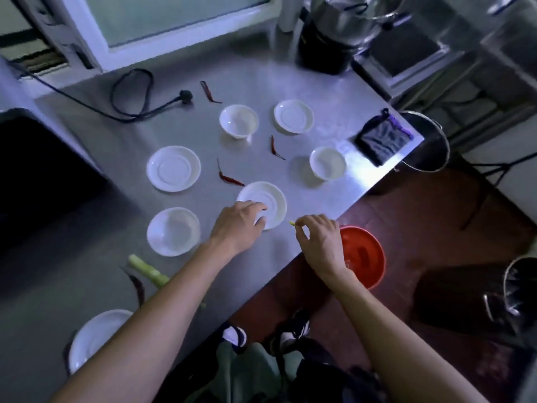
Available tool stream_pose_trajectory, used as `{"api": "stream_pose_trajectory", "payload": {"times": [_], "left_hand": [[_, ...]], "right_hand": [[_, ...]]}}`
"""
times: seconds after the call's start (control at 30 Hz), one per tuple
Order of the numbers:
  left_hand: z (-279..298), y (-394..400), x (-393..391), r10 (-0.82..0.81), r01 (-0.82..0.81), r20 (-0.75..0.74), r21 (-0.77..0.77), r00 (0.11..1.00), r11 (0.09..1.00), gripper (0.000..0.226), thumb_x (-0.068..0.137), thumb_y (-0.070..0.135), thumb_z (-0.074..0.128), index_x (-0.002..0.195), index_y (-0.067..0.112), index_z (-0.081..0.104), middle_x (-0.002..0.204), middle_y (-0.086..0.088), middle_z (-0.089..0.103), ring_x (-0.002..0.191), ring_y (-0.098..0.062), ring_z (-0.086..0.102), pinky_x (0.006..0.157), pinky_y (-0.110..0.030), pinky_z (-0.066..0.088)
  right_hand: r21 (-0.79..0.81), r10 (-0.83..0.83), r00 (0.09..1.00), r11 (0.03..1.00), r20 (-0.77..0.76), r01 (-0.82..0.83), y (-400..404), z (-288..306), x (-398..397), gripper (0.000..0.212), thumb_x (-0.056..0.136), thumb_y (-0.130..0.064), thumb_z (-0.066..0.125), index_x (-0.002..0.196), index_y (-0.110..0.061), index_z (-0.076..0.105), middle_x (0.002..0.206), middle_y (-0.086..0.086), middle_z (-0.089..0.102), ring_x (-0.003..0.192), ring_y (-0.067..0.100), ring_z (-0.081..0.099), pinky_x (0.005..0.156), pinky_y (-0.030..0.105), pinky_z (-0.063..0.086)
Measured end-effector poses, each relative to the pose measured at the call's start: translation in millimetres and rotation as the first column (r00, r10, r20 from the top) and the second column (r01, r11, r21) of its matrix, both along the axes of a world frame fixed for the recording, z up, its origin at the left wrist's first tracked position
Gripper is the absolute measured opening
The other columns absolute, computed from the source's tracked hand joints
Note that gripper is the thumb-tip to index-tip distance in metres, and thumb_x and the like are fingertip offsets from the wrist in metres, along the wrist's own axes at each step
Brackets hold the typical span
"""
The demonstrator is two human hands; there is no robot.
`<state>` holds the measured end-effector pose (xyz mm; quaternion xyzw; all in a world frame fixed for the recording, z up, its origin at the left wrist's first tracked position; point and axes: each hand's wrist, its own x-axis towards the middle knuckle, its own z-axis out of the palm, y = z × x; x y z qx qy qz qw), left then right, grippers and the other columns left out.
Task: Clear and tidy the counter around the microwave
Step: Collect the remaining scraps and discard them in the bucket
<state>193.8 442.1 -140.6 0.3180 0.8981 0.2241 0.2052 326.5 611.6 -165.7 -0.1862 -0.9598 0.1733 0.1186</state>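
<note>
Scraps come first: right hand point(318, 242) pinches a green bit point(292, 223) beside the red bin point(363, 254); left hand point(241, 225), fingers relaxed, rests on a saucer point(268, 199). Next, probably, binning the bit.

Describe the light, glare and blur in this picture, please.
Head view: dim and bluish; glare brightens the steel counter by its right edge; wide-angle bending curves the window frame; the dark pouch looks smeared; the left side falls into shadow.
</note>
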Motion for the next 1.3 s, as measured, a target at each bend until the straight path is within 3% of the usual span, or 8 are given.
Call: {"api": "stream_pose_trajectory", "payload": {"times": [0.37, 0.67, 0.97, 1.13, 1.3], "left_hand": [[-29, 172, 132, -0.334, 0.343, 0.083, -0.148, 0.939, 0.928, 0.033, 0.096, 0.039, 0.054, 0.127, 0.029, 0.060, 0.128, 0.000, 0.064, 0.118, -0.026, 0.059, 0.100, -0.040, 0.047], [-39, 282, 210, -0.494, 0.504, 0.104, -0.240, 0.863, 0.830, 0.036, 0.096, 0.041, 0.051, 0.130, 0.029, 0.058, 0.131, 0.003, 0.063, 0.120, -0.021, 0.058, 0.100, -0.039, 0.048], [-55, 335, 225, -0.543, 0.575, 0.188, -0.263, 0.818, 0.775, 0.038, 0.097, 0.043, 0.051, 0.133, 0.030, 0.056, 0.133, 0.004, 0.061, 0.121, -0.022, 0.057, 0.100, -0.043, 0.048], [-85, 364, 202, -0.534, 0.588, 0.255, -0.244, 0.806, 0.771, 0.037, 0.097, 0.041, 0.052, 0.132, 0.028, 0.057, 0.132, 0.005, 0.060, 0.121, -0.022, 0.057, 0.099, -0.043, 0.049], [-131, 397, 172, -0.524, 0.605, 0.325, -0.242, 0.787, 0.758, 0.036, 0.097, 0.038, 0.053, 0.131, 0.027, 0.057, 0.134, 0.005, 0.059, 0.121, -0.022, 0.057, 0.098, -0.043, 0.049]], "right_hand": [[-0.054, -0.243, 0.963, 0.967, 0.119, 0.251, 139, -37, 177, 0.010, 0.091, -0.024, 0.062, 0.087, -0.016, 0.067, 0.089, 0.000, 0.069, 0.087, 0.026, 0.061, 0.074, 0.046, 0.047], [-0.023, -0.379, 0.907, 0.921, 0.186, 0.390, 228, -47, 282, 0.008, 0.086, -0.017, 0.069, 0.079, -0.015, 0.066, 0.078, 0.000, 0.068, 0.072, 0.026, 0.060, 0.060, 0.037, 0.044], [-0.068, -0.424, 0.863, 0.887, 0.277, 0.457, 259, -69, 293, 0.017, 0.092, -0.018, 0.063, 0.075, -0.014, 0.062, 0.071, 0.002, 0.063, 0.067, 0.029, 0.056, 0.058, 0.038, 0.043], [-0.085, -0.409, 0.847, 0.884, 0.339, 0.460, 277, -86, 279, 0.019, 0.092, -0.017, 0.064, 0.074, -0.015, 0.060, 0.069, 0.001, 0.061, 0.063, 0.025, 0.052, 0.056, 0.032, 0.031], [-0.117, -0.450, 0.790, 0.835, 0.417, 0.537, 299, -124, 255, 0.016, 0.092, -0.019, 0.064, 0.077, -0.016, 0.061, 0.072, -0.001, 0.061, 0.066, 0.023, 0.052, 0.058, 0.038, 0.044]]}}
